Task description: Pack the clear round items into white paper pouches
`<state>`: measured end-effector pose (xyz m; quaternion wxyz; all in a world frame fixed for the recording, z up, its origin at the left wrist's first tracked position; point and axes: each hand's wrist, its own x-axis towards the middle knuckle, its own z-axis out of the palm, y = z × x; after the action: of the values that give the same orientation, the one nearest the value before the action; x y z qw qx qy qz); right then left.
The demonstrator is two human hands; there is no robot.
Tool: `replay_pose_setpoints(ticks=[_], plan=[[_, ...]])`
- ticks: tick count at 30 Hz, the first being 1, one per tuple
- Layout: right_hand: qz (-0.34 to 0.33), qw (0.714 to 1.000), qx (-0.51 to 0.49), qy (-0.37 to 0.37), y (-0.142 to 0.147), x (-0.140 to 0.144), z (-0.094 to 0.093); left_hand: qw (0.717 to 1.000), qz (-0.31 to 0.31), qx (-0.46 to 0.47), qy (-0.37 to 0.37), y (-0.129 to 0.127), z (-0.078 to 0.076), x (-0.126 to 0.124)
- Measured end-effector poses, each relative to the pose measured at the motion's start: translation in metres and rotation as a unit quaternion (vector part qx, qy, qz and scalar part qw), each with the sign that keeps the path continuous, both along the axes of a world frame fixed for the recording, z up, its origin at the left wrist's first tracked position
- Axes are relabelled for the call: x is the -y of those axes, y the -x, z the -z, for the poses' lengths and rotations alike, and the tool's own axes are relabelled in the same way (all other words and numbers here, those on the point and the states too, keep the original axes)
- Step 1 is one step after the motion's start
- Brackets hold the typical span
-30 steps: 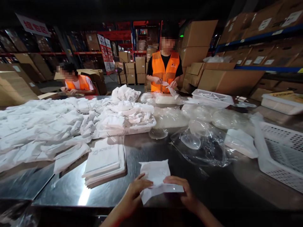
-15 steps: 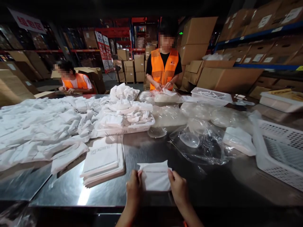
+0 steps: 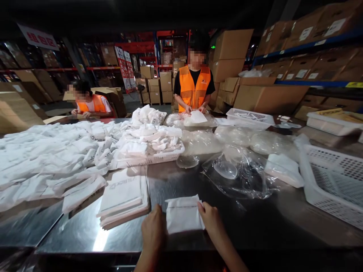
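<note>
A folded white drawstring-style fabric bag (image 3: 185, 216), with a dark line across its upper part, lies low over the metal table in front of me. My right hand (image 3: 210, 218) pinches its right edge between thumb and fingers. Just off the bag's left edge is my left hand (image 3: 153, 227), its fingers curled in with nothing seen in them. To the left stands a stack of flat white printed bags (image 3: 123, 194). Beyond it, a white basket (image 3: 154, 159) is heaped with filled white bags. Clear plastic bowls (image 3: 226, 169) lie in a transparent bag farther off.
A large pile of white bags (image 3: 51, 158) covers the left side of the metal table (image 3: 255, 226). Another white basket (image 3: 334, 189) stands at right, near a white packet (image 3: 283, 170). Across the table a co-worker in an orange vest (image 3: 195, 88) handles a white piece; another person (image 3: 93, 104) sits at left.
My left hand has let go of the bag's left edge and moved slightly left. The right hand still holds its edge. The co-worker opposite has brought the white piece lower.
</note>
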<state>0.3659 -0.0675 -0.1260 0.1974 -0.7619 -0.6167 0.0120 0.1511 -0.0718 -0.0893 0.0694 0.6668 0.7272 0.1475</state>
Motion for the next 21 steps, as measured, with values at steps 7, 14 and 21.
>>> replay_pose_setpoints(ticks=[7,14,21], plan=[[-0.14,0.963,0.131,-0.19,0.049,0.003,-0.013,0.942,0.276,-0.025,-0.189,-0.036,0.013,-0.019],[-0.148,0.965,-0.209,0.048,0.028,-0.017,-0.01,0.924,0.1,0.359,-0.08,-0.033,0.049,-0.023],[-0.156,0.693,-0.691,0.134,0.034,0.046,0.003,0.631,-0.053,0.754,0.175,-0.017,0.029,0.038]])
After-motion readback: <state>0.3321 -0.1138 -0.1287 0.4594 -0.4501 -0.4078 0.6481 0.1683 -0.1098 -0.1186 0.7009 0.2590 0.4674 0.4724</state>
